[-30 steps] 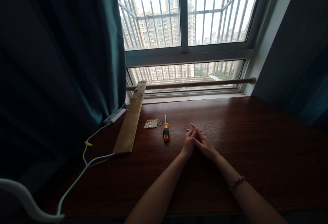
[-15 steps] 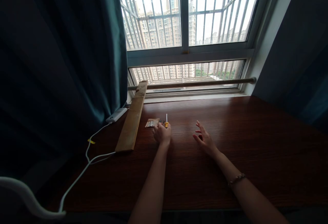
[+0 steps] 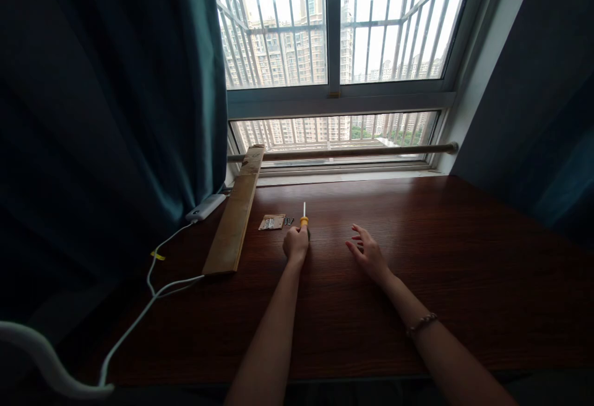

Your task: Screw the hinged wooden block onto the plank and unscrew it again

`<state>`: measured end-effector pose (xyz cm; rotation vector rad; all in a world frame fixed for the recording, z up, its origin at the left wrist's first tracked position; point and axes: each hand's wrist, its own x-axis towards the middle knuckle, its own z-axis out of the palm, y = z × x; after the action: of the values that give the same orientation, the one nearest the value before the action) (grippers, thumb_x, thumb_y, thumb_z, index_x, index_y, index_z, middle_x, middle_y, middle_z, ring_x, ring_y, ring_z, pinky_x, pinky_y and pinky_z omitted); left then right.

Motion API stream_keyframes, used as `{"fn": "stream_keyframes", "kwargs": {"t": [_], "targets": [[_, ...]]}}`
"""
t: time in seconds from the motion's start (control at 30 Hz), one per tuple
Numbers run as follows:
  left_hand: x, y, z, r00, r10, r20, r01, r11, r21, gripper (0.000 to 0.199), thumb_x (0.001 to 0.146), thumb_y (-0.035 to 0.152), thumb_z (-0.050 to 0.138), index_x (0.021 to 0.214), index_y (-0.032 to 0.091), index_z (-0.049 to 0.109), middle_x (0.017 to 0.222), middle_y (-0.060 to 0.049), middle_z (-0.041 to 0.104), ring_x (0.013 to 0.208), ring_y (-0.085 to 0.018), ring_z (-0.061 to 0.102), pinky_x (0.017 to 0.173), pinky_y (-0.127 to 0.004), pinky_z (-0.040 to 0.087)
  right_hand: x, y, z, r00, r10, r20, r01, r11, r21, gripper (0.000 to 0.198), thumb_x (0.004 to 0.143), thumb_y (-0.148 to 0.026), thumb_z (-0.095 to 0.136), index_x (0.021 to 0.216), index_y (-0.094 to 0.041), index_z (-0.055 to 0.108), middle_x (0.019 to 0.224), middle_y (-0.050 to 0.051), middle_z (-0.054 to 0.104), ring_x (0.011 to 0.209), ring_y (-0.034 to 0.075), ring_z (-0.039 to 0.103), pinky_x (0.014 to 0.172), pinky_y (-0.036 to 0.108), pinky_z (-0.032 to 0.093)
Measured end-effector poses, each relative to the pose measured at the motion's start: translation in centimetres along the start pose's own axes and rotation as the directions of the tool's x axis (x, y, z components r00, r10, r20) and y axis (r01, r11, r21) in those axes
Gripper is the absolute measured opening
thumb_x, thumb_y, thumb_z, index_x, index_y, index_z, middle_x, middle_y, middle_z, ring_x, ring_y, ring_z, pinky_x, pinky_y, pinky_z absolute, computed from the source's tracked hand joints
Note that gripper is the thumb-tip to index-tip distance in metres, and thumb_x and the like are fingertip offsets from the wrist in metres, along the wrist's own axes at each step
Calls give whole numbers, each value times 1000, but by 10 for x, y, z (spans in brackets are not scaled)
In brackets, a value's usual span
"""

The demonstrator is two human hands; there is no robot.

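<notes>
My left hand (image 3: 296, 243) is wrapped round the handle of a screwdriver (image 3: 304, 220); its yellow collar and pale shaft point away from me, toward the window. Just left of that hand, several dark screws (image 3: 288, 221) lie on the table. Beside them is a small light wooden piece (image 3: 265, 223) with a silver metal hinge (image 3: 270, 223) on it. To the right, my right hand (image 3: 370, 254) hovers at or just over the tabletop with fingers apart, holding nothing.
A long wooden board (image 3: 232, 220) slants from the brown table (image 3: 417, 307) up onto a rail (image 3: 362, 151) by the window. Left of it lie a white power strip (image 3: 205, 207) and white cables (image 3: 134, 325). A blue curtain (image 3: 199, 84) hangs at the left.
My left hand has closed round the screwdriver's handle and drawn slightly right, uncovering the screws. My right hand stays open with little movement. The whole view has shifted slightly.
</notes>
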<state>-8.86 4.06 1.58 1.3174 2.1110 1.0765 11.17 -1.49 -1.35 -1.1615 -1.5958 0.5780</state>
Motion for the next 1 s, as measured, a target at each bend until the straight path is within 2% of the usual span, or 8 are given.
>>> {"fn": "stream_keyframes", "kwargs": {"t": [0.17,0.27,0.37,0.47,0.63,0.8,0.9,1.0], "targets": [[-38,21,31,902,177,394,189,658,-729,39,63,50,61,68,12,60,59,-2,55,55,-13,51,52,-24,38,4,-3,-1,990,139,4,-137,975,175,45,79,-48,50,109,-14,56,109,13,59,91,23,60,78,36,50],[-71,28,50,740,316,594,394,513,-763,46,54,47,72,78,9,64,67,-5,60,59,-13,54,57,-26,42,8,-5,-5,983,185,11,-181,946,270,46,79,-51,48,102,-14,61,96,11,65,92,24,60,80,35,48],[-89,27,61,677,386,626,425,489,-762,47,59,48,70,86,10,65,74,-7,62,65,-14,56,62,-27,44,9,-8,-9,976,219,18,-213,920,331,45,76,-52,50,92,-12,65,88,9,67,91,25,60,81,34,46],[-91,24,63,671,475,568,216,609,-764,44,69,50,61,89,11,65,76,-6,62,69,-16,56,65,-28,44,5,-13,-10,962,272,8,-256,895,366,47,72,-52,55,92,-11,65,88,10,67,87,25,61,78,34,47],[-83,24,56,618,707,342,-445,674,-590,30,84,38,45,91,17,66,85,-6,61,75,-15,55,70,-27,43,4,-16,-18,933,314,-174,-267,931,247,50,71,-56,54,93,-12,65,81,9,68,79,24,62,67,31,49],[-76,25,48,676,704,219,-590,695,-411,15,77,23,54,84,17,66,73,-3,58,62,-11,51,61,-24,40,32,-7,-80,871,344,-351,-405,907,-116,39,77,-44,51,97,-13,64,72,9,66,65,22,63,56,27,45],[-73,25,46,690,694,205,-600,707,-376,13,76,24,56,71,17,66,68,-2,58,60,-11,49,60,-23,38,40,8,-128,840,218,-496,-503,654,-565,32,75,-37,56,100,-18,64,82,12,66,78,27,61,63,30,42],[-72,23,46,678,699,225,-607,706,-364,14,76,27,57,71,17,66,67,-2,59,59,-11,49,59,-23,37,33,27,-157,814,206,-543,-574,427,-698,31,81,-35,48,100,-16,64,87,15,65,78,27,61,64,31,41]]}}
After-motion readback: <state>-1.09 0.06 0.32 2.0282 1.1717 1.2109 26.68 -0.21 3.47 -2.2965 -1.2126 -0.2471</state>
